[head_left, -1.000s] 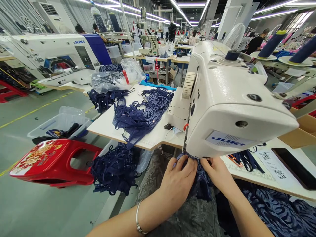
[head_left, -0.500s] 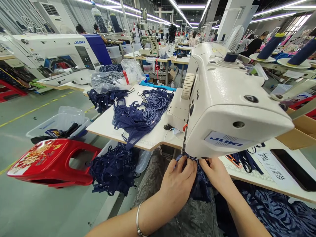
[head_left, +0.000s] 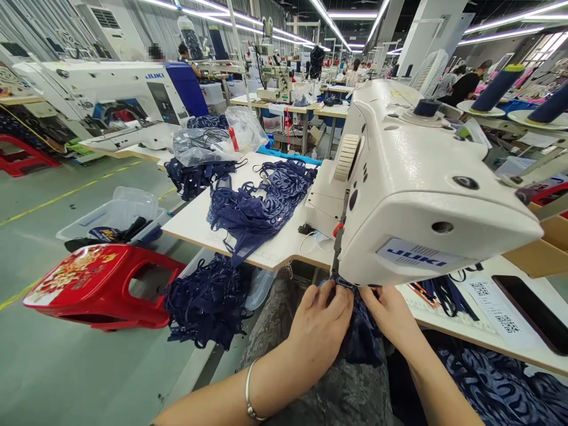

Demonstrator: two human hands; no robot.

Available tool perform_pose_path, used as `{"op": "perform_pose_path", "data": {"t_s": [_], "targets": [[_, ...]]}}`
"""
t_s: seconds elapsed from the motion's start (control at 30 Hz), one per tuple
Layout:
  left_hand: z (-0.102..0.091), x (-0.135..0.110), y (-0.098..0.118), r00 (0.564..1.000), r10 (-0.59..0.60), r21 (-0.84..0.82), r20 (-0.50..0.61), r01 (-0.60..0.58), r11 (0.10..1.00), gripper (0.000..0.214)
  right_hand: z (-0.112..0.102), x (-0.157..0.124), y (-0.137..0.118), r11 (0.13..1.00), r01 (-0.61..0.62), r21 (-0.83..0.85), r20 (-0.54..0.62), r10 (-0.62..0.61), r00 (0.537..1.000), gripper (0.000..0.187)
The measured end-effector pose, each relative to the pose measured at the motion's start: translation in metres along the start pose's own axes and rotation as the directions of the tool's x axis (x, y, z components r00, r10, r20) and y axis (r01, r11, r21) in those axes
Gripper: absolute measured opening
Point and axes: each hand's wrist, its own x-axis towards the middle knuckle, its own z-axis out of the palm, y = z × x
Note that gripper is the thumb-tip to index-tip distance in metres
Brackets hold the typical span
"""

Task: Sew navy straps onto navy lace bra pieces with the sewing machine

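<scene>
A white JUKI sewing machine (head_left: 426, 195) stands before me, its head hanging over my hands. Beneath its front end, a navy garment piece (head_left: 364, 337) drapes down over my lap. My left hand (head_left: 323, 319) grips the fabric's upper edge close to the needle area, fingers bent and pressed together. On the other side of the cloth, my right hand (head_left: 385, 307) pinches the same edge, its fingertips partly hidden by the machine head. The needle and presser foot cannot be made out clearly.
Navy lace garments (head_left: 266, 201) lie heaped on the white table (head_left: 190, 231). More navy pieces (head_left: 208, 302) hang below, beside a red stool (head_left: 106, 284). At right are a phone (head_left: 532, 310), QR-code paper (head_left: 499, 310) and patterned fabric (head_left: 501, 378). Another JUKI machine (head_left: 110, 100) stands left.
The view has shifted slightly, so the surroundings appear a little further right. Both hands keep nearly the same hold on the garment piece at the machine.
</scene>
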Motion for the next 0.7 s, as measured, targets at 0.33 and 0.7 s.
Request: {"op": "perform_pose_path", "data": {"t_s": [0.33, 0.7], "targets": [[-0.004, 0.003, 0.004, 1.0, 0.003, -0.097, -0.023, -0.005, 0.995, 0.034, 0.0, -0.002, 0.007, 0.994, 0.064, 0.088, -0.049, -0.06, 0.997, 0.023], [-0.011, 0.001, 0.007, 0.999, 0.003, -0.167, 0.048, 0.005, 0.986, 0.043, -0.001, -0.007, 0.008, 0.982, 0.058, 0.178, -0.042, -0.051, 0.998, 0.02]]}}
